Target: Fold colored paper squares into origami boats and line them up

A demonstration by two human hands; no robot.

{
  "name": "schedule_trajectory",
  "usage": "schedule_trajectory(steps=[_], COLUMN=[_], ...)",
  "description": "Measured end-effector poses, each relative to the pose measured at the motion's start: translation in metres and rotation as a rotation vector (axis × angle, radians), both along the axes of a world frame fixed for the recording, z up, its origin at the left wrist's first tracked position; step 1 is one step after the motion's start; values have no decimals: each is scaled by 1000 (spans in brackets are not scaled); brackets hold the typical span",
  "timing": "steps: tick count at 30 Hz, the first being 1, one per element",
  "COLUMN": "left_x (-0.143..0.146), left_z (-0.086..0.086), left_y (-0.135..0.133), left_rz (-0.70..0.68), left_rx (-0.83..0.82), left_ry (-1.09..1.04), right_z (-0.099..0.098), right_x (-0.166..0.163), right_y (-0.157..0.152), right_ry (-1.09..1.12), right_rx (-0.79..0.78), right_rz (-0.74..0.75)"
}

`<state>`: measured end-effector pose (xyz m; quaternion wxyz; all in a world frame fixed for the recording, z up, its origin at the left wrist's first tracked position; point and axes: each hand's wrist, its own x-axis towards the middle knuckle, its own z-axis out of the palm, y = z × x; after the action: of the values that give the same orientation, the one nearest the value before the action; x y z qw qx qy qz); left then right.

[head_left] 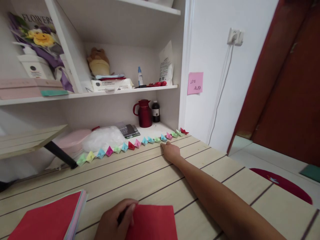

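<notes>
Close to me at the bottom, my left hand (pixel 116 220) pinches the upper left edge of a square red sheet of paper (pixel 156 221) lying on the slatted wooden table (pixel 130 180). My right hand (pixel 171 152) reaches far across the table, its index finger pointing and the other fingers curled in. That fingertip is beside a light green paper boat (pixel 157 140); whether it touches the boat I cannot tell. Several small folded boats in mixed colours form a slanting row along the back edge, from a green boat (pixel 81 160) to a red boat (pixel 184 131).
A stack of coloured paper (pixel 47 216) with red on top lies at the left. Behind the boats are a plastic bag (pixel 103 140), a dark red jug (pixel 145 115) and a dark bottle (pixel 155 112). A small raised stand (pixel 27 141) overhangs the table's left side.
</notes>
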<state>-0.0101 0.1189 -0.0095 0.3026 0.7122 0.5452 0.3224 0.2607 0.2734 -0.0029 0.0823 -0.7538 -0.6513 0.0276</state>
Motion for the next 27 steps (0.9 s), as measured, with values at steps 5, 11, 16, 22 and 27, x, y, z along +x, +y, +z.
schedule_trajectory(steps=[5, 11, 16, 22, 27], left_x=[-1, 0, -1, -15, -26], left_z=[7, 15, 12, -25, -38], left_y=[-3, -23, -53, -93, -135], left_rz=[26, 26, 11, -29, -154], left_rx=[1, -14, 176, 525, 643], left_ry=[-92, -102, 143, 647, 712], right_z=[4, -7, -13, -3, -5], right_x=[-7, 1, 6, -9, -6], right_y=[-40, -137, -219, -280, -305], right_ry=[15, 162, 361, 381, 331], right_rx=[4, -19, 56, -38, -118], right_rz=[103, 439, 558, 870, 969])
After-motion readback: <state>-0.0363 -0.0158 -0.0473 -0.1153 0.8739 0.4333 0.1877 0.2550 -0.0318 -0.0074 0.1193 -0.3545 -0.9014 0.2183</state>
